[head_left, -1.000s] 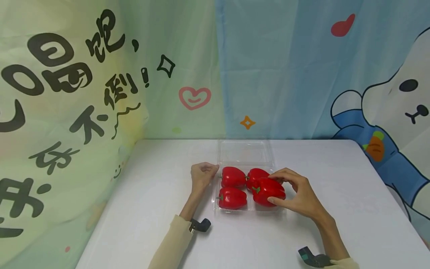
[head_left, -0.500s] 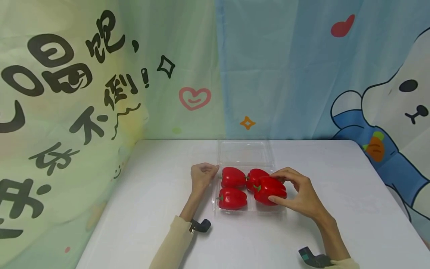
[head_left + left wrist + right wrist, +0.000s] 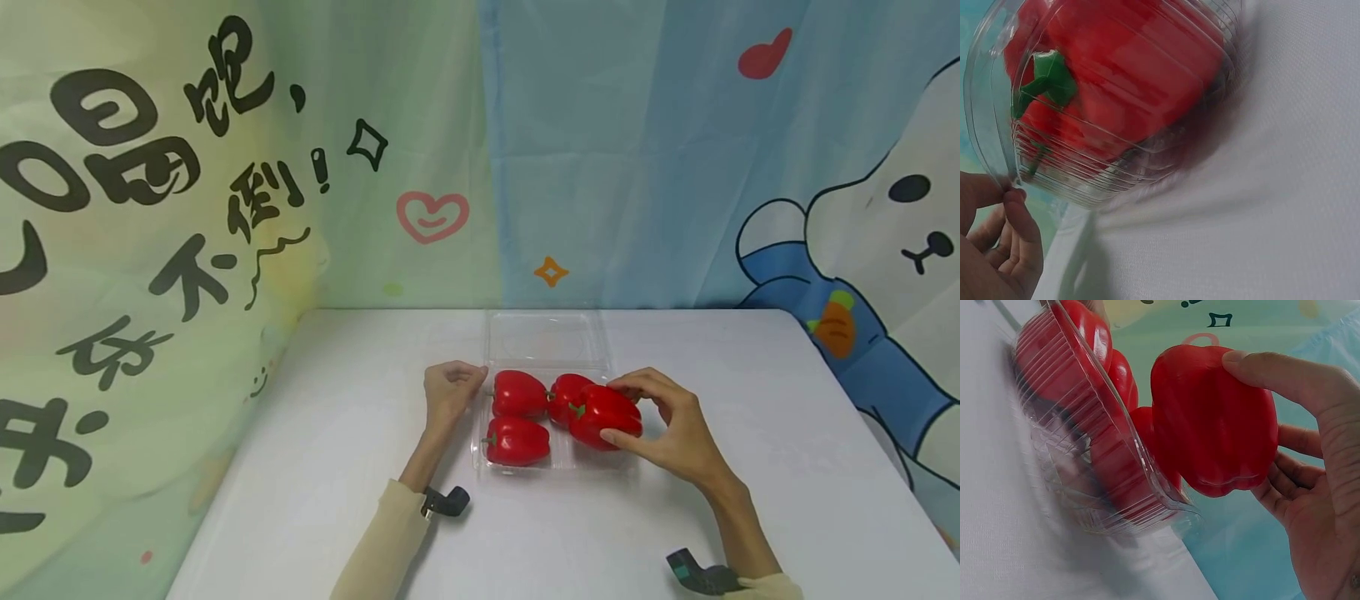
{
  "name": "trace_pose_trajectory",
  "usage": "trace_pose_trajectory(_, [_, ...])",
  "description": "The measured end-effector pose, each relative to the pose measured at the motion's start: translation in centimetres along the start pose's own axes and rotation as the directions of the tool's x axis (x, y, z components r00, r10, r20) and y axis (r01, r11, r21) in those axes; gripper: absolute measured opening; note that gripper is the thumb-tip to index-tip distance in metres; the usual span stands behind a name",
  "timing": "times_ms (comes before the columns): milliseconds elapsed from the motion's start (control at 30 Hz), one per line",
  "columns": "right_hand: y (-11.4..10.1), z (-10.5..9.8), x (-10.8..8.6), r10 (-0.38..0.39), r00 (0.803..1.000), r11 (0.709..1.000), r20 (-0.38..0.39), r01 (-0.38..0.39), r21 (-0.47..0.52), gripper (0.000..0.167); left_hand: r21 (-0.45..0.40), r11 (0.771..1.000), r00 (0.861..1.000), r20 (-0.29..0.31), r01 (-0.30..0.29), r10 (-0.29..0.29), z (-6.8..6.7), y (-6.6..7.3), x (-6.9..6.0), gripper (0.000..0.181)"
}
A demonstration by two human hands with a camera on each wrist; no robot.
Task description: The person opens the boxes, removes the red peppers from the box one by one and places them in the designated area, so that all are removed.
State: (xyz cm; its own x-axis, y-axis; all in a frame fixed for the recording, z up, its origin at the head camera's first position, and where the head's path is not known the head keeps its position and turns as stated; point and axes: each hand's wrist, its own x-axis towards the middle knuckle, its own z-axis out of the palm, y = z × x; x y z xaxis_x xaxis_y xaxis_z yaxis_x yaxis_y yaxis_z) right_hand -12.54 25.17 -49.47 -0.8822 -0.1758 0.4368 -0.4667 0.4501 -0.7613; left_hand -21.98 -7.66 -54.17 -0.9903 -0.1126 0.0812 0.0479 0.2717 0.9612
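Note:
A clear plastic clamshell box [image 3: 592, 457] lies on the white table with its lid [image 3: 545, 339] folded back. Three red bell peppers sit inside: one at the back left [image 3: 519, 393], one at the front left [image 3: 517, 442] and one at the back right [image 3: 562, 398], partly hidden. My right hand [image 3: 671, 425] grips another red bell pepper [image 3: 1213, 422] between thumb and fingers, raised above the box's right side. At the box's left edge, my left hand [image 3: 453, 390] pinches the rim between thumb and finger, as the left wrist view shows [image 3: 1007, 231].
A white tabletop [image 3: 360, 400] surrounds the box. Behind and to the left hangs a printed curtain [image 3: 420, 150]. Dark wrist cameras are strapped on the left wrist [image 3: 447, 502] and the right wrist [image 3: 701, 573].
My right hand has lifted the held bell pepper slightly up and away, showing more of the box's front right part. The left hand stays at the rim. The head view shifts a little.

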Motion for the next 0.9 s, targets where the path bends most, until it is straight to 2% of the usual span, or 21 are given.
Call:
trace_pose_trajectory(133, [-0.06, 0.05, 0.11, -0.001, 1.000, 1.000, -0.017, 0.001, -0.004, 0.065, -0.003, 1.000, 1.000, -0.003, 0.007, -0.007, -0.07, 0.12, 0.05, 0.021])
trace_pose_trajectory(367, [-0.38, 0.07, 0.24, 0.003, 0.998, 1.000, -0.062, -0.004, -0.023, 0.065, -0.007, 1.000, 1.000, 0.003, -0.019, 0.019, -0.10, 0.34, 0.39, 0.020])
trace_pose_trajectory(600, [-0.76, 0.18, 0.02, -0.002, 0.995, 0.999, -0.104, -0.003, -0.048, 0.067, 0.000, 1.000, 1.000, 0.003, 0.015, -0.015, -0.08, 0.11, 0.14, 0.019])
trace_pose_trajectory(900, [-0.81, -0.21, 0.01, -0.013, 0.989, 0.999, -0.146, 0.005, -0.050, 0.068, -0.025, 0.999, 1.000, 0.003, 0.022, -0.022, -0.13, 0.17, 0.11, 0.019])
